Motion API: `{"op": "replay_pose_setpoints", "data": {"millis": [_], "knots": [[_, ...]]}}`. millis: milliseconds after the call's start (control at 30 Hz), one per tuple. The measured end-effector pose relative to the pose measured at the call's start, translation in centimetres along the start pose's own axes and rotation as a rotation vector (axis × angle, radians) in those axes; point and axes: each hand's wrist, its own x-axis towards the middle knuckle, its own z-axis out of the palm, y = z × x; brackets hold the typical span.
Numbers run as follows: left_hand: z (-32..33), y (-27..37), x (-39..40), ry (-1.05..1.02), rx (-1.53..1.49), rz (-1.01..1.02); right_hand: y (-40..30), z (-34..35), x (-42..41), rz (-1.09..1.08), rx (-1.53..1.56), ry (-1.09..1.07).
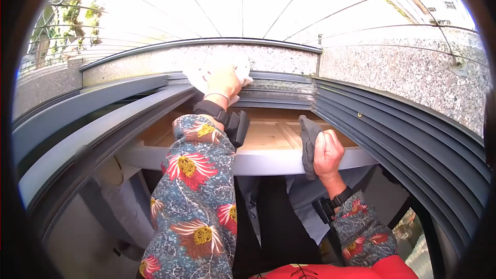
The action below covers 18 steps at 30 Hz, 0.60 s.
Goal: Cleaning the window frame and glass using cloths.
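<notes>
At the far side of the window opening, my left hand presses a white cloth onto the dark metal window track, close to the speckled stone ledge. Glare washes out part of this cloth. My right hand grips a bunched dark grey cloth in front of the wooden sill's white front edge. Behind that edge lies a bare wooden recess. Both wrists carry black straps with small devices.
Sliding sash frames run along the left. A ridged dark metal frame lines the right. Outside, thin wire cables fan across the opening. A speckled stone wall stands at right. Below the sill hangs pale grey fabric.
</notes>
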Motion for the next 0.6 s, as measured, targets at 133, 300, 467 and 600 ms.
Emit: {"op": "replay_pose_setpoints", "data": {"millis": [133,300,467,600], "knots": [[0.4,-2.4,-1.3,0.090,-0.386,0.389,-1.2,1.1,0.0,-0.008,0.042,0.007],[-3.9,-1.7,-11.8,-0.202,-1.690,0.212,-1.4,1.5,-0.2,-0.063,0.036,0.032],[-3.2,-4.0,-23.2,-0.275,-2.203,0.222,-0.7,0.9,0.5,-0.092,-0.055,-0.002],[-3.3,-8.6,-32.3,-0.138,-2.318,0.209,-0.9,1.3,0.6,0.041,-0.203,-0.189]]}}
